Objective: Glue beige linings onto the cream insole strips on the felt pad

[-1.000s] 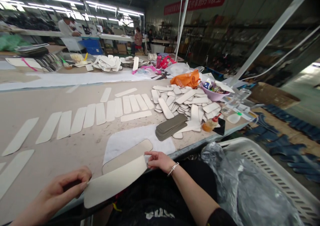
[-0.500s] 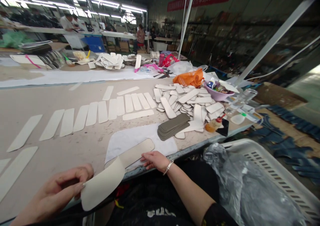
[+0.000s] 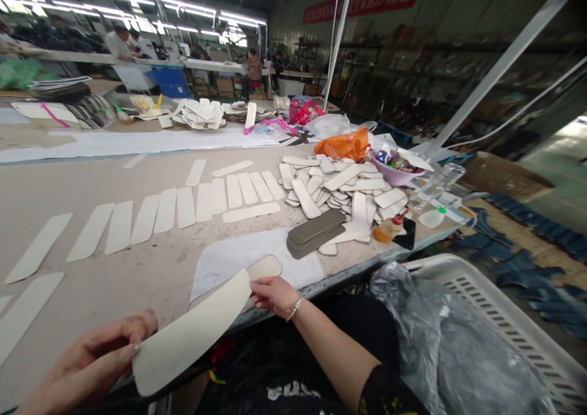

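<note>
A pale piece (image 3: 4,304) is cut off at far left; my cream strip (image 3: 192,335), held across the worktop's (image 3: 153,267) near edge, partly hides a beige panel (image 3: 269,266). My left hand (image 3: 98,351) pinches the strip's left end, my right hand (image 3: 275,294) its right end.

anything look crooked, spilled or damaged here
One flat, round-cornered cream strip lies crosswise in front of the row of pale, flat strips, near its right end, breaking their side-by-side pattern. The smooth cream piece between left hand and right hand shows no clear damage, and no spill stands out.
</note>
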A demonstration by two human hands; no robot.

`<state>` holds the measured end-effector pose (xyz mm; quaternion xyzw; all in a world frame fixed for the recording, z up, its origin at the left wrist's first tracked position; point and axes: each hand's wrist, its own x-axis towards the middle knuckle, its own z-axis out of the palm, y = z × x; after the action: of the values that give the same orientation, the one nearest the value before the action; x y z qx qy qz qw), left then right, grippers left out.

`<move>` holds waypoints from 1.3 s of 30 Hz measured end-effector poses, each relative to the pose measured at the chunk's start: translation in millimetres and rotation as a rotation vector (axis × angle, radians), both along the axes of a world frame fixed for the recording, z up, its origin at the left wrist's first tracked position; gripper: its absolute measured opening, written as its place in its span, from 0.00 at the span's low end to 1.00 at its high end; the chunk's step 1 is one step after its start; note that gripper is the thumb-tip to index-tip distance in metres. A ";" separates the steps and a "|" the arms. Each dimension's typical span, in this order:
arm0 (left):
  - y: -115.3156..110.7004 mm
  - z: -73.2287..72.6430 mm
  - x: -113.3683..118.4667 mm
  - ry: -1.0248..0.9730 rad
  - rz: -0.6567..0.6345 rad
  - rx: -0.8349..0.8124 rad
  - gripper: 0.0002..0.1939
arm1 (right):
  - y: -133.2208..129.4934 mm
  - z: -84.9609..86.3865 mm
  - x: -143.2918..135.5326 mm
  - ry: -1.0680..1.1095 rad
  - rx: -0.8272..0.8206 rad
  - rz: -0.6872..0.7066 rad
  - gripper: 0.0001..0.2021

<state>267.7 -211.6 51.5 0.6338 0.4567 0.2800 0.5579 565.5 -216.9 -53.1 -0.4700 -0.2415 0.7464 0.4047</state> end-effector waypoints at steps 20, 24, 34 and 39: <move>48.0 -112.2 18.8 0.697 0.160 -0.153 0.26 | 34.8 -14.2 60.6 -1.107 0.072 0.056 0.08; 50.4 -117.7 17.8 0.818 0.123 -0.069 0.24 | 37.0 -12.3 60.6 -1.167 0.064 0.112 0.07; 40.8 -98.4 30.4 0.850 0.114 0.030 0.19 | 33.6 -9.5 56.1 -1.252 0.079 0.158 0.09; 38.4 -97.8 34.0 0.854 0.131 0.109 0.16 | 32.8 -8.1 55.6 -1.277 0.084 0.150 0.08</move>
<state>301.7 -173.2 -46.3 0.6909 0.6703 0.0512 0.2659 621.1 -184.1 -61.3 -0.7873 -0.4961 0.3358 0.1459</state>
